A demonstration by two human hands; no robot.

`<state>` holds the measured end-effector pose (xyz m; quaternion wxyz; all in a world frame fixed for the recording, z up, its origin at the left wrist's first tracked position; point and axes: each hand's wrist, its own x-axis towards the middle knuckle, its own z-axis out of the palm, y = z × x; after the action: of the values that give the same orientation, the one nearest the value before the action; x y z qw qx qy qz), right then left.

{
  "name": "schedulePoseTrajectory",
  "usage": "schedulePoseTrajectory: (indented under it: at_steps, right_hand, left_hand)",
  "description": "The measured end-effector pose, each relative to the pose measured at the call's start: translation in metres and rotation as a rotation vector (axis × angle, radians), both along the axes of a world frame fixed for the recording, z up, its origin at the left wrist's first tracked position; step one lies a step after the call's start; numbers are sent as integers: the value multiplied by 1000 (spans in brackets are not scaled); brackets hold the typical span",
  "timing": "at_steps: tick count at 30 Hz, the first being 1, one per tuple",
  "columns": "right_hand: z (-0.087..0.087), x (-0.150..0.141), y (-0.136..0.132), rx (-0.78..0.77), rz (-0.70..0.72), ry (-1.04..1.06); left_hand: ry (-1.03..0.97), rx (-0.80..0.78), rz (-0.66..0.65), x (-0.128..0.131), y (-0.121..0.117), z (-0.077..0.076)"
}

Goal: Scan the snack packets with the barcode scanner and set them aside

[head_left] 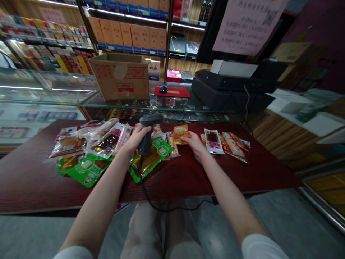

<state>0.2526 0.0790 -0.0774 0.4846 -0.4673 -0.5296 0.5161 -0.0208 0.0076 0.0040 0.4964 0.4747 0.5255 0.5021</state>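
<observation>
Barcode scanner (145, 136), black and corded, is in your left hand (136, 139), its fingers curled closed around the grip, with the scanner's head angled up and away from you above the packets. Its black cable (144, 187) drops from the butt, passes below the table edge and loops off to the right in front of your legs (141, 230). Your right hand (194, 142) is partly open, palm down, with its fingertips (186, 138) at the edge of a small orange snack packet (180, 134); you can't tell whether it is gripping the packet or only touching it.

Right under the scanner lies a green-edged snack packet (151, 160). More green packets (87, 171) and clear-fronted ones (105, 142) spread left across the dark red wooden tabletop (215, 176), and a row of pale packets (225, 144) sits right of your right hand.

Beyond the table, a glass counter (134, 102) carries a cardboard box (120, 77), a computer mouse (163, 89) on a red mat (174, 91), and a black printer-like machine (231, 82). Shelves of boxed goods (126, 32) and a pink paper notice (248, 25) stand furthest off.
</observation>
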Motion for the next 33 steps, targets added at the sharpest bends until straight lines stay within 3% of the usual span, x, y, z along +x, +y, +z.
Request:
schedulePoseTrajectory:
  at_steps: [3,6,8,12,16,21,27,33]
  right_hand:
    - [10,22,2,17,-152,133]
    - [15,38,4,202,-311,137]
    - [15,45,7,304,-377,114]
    - [13,48,12,354,-452,112]
    - [12,45,13,404,-444,73]
    - [18,41,5,387,-409,-82]
    - [28,34,-5,309,-376,-128]
    - [27,29,-7,327,-350,-190]
  left_hand:
    - [-52,-27,-79,1,-2,2]
    - [-20,-30,-166,5,-5,3]
    - [14,-25,-209,10,-8,4]
    - [53,-47,-362,21,-14,3]
    - [61,-58,-476,32,-18,-2]
    - [86,-62,-446,38,-21,-5]
    - [82,-45,-447,41,-21,-8]
    - [103,-27,-496,43,-20,-12]
